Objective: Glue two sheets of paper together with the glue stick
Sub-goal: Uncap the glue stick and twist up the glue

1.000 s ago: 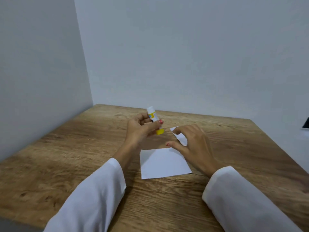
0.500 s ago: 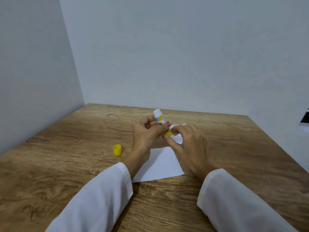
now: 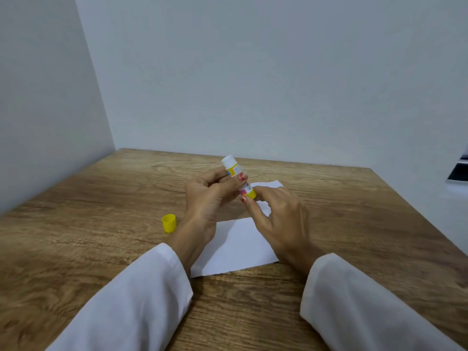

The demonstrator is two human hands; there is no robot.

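Glue stick [image 3: 237, 178] clamped in left hand [image 3: 206, 196] grip; right hand [image 3: 276, 216] pinches base.

**One head camera, looking down and forward**

You have a single wide-angle view, worn on your head. It faces forward and down over a wooden table [image 3: 76, 249] toward the corner where two pale walls [image 3: 278, 84] meet. It sits close: your white sleeves [image 3: 131, 300] enter from the bottom edge, and both hands work near the middle. No second view shares the scene.
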